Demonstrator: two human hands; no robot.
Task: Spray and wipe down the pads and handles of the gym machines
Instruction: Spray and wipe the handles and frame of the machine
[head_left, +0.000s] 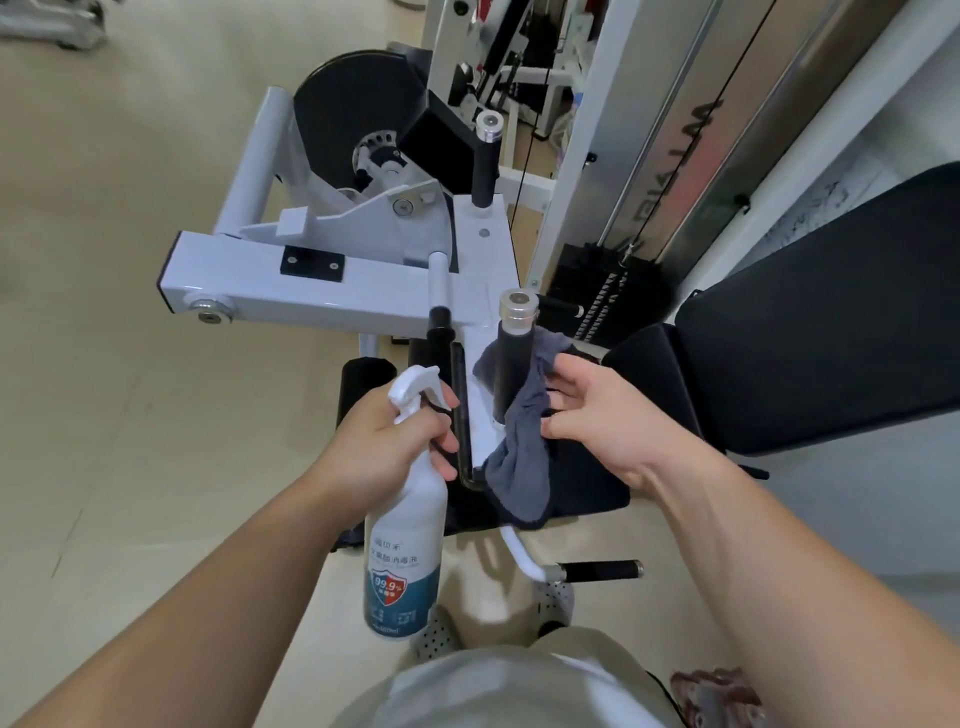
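Observation:
My left hand (395, 441) grips a white spray bottle (405, 551) by its neck, a finger on the trigger, nozzle pointing up and left. My right hand (597, 415) pinches a grey-blue cloth (519, 457) that drapes around the base of an upright black handle (511, 364) with a silver cap. A second black handle (485, 156) stands farther back on the white machine frame (322, 291). The black seat pad (587, 488) lies under the cloth, and a black back pad (831, 322) is at the right.
A black weight disc (343, 114) sits at the far end of the frame. A weight stack and cable tower (613, 280) rise at the right. A low black grip (602, 570) sticks out by my feet. Beige floor (104, 364) spreads to the left.

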